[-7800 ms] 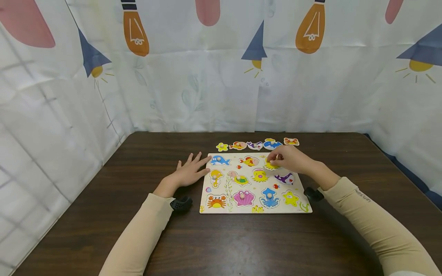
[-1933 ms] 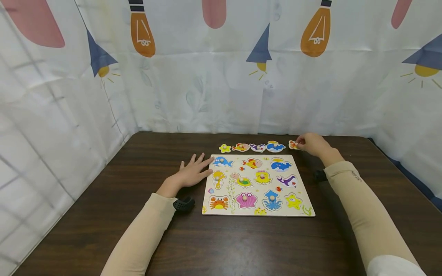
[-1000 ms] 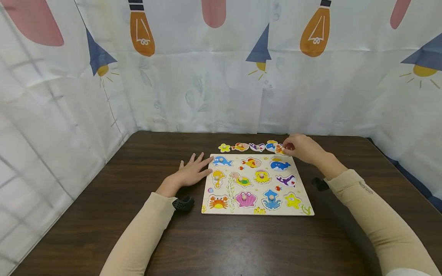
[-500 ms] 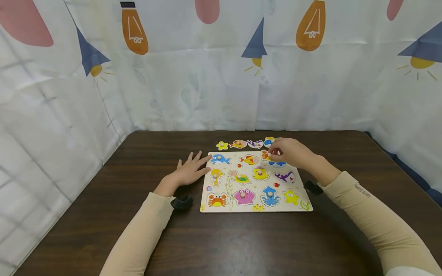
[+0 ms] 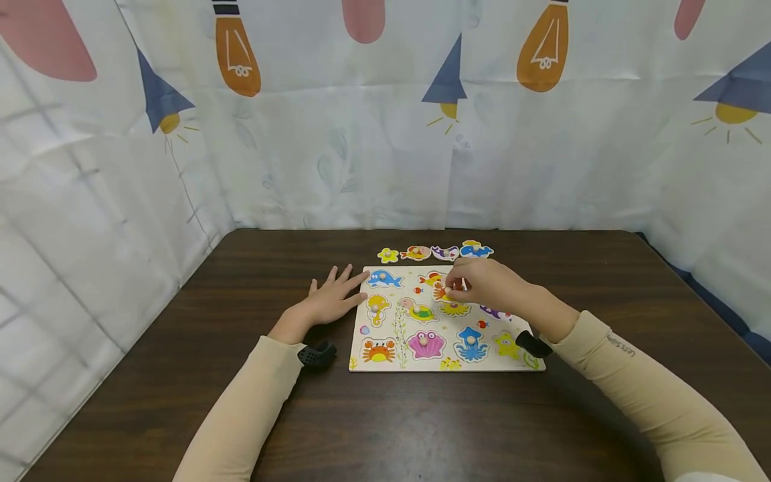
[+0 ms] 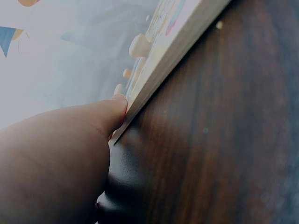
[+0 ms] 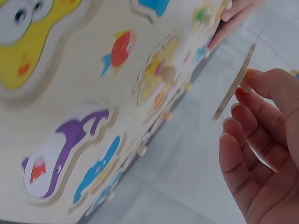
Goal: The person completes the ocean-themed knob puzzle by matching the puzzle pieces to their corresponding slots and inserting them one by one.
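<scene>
Crab piece [image 5: 442, 292]: small, orange, with a pale edge; it is in the air above the puzzle board [image 5: 421, 365], and from the head camera it overlaps the lower right of the printed fish [image 5: 430, 278]. The right wrist camera shows it edge-on.
Right hand [image 5: 496, 286]: thumb and finger pinch the crab piece, the other fingers bent; it reaches in over the board's upper half.
Left hand [image 5: 325, 304]: flat, fingers straight and spread, its tips at the left edge of the puzzle board; the left wrist camera shows it right against the wooden side.
Puzzle board: pale, with sea animals. Knobbed pieces sit in it: blue dolphin [image 5: 384, 279], seahorse [image 5: 377, 310], turtle [image 5: 419, 312], pink shell [image 5: 425, 345], blue squid [image 5: 471, 345] and yellow octopus [image 5: 454, 310], partly behind the right hand. A printed crab [image 5: 378, 351] shows at lower left, a printed starfish [image 5: 506, 345] at lower right.
Row behind the board: from left, starfish piece [image 5: 388, 255], fish piece [image 5: 415, 253], purple shark piece [image 5: 445, 254], blue whale piece [image 5: 476, 250].
Sleeves [image 5: 241, 412]: beige, both arms.
Table [image 5: 361, 428]: dark brown wood.
Curtain [image 5: 385, 161]: white, printed with lamps and bulbs.
</scene>
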`<state>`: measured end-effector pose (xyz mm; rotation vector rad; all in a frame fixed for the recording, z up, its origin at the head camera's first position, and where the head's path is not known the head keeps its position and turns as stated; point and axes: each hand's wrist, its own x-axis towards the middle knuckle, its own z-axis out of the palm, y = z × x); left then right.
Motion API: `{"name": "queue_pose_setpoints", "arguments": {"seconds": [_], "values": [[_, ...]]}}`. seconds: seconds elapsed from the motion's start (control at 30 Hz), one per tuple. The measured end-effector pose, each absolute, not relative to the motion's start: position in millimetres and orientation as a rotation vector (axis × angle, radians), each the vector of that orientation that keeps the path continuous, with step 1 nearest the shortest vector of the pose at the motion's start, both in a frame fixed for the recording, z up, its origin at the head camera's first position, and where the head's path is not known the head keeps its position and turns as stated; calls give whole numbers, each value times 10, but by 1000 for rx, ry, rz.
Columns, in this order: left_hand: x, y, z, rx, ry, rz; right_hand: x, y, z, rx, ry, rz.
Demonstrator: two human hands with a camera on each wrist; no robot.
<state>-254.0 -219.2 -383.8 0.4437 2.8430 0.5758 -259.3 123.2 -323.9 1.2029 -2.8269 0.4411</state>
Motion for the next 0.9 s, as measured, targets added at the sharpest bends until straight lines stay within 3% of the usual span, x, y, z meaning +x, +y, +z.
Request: {"name": "queue_pose_setpoints", "arguments": {"seconds": [0.53, 0.9], "values": [[-2536, -2189, -3834, 437, 2843, 577, -2382, 765, -3265, 1504, -2697, 446], [-2539, -2178, -3828, 434, 2843, 567, -2272, 518, -3252, 1552, -2739, 393]]}}
